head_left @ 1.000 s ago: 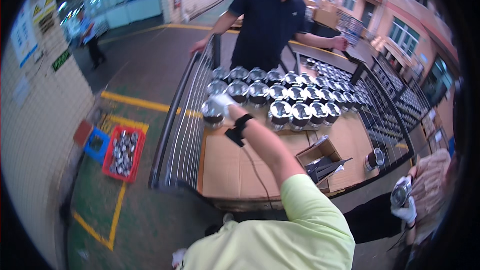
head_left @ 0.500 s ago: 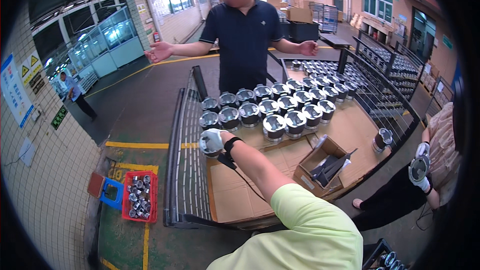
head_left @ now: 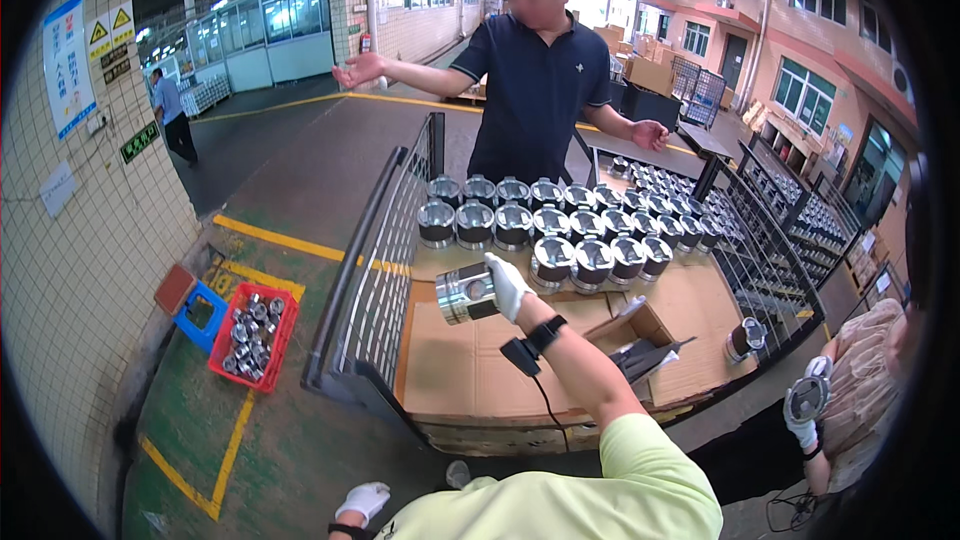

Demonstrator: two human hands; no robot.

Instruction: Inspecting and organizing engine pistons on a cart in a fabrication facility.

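Observation:
My right hand [head_left: 508, 287], in a white glove, grips a metal piston [head_left: 467, 294] tilted on its side above the cardboard-covered top of the cage cart. The piston's ringed crown points left, and its dark skirt is by my fingers. Just beyond it, rows of upright pistons [head_left: 513, 226] with dark sides and shiny tops stand on the cardboard [head_left: 470, 360]. My left hand [head_left: 366, 500], also gloved, hangs low at the bottom left, away from the cart. Its fingers look loosely extended, with nothing visible in them. A black strap and a small cabled device are on my right wrist.
An open cardboard box [head_left: 640, 335] and a lone piston [head_left: 746, 338] are on the cart's right. Metal rails [head_left: 345, 270] edge the cart. A red crate [head_left: 255, 338] of metal parts stands on the floor. One person faces me across the cart; another, at right, holds a piston [head_left: 806, 398].
My right hand has lifted the piston from the near left end of the rows, tipped it sideways and brought it right. My left hand has come into view; the whole view has shifted.

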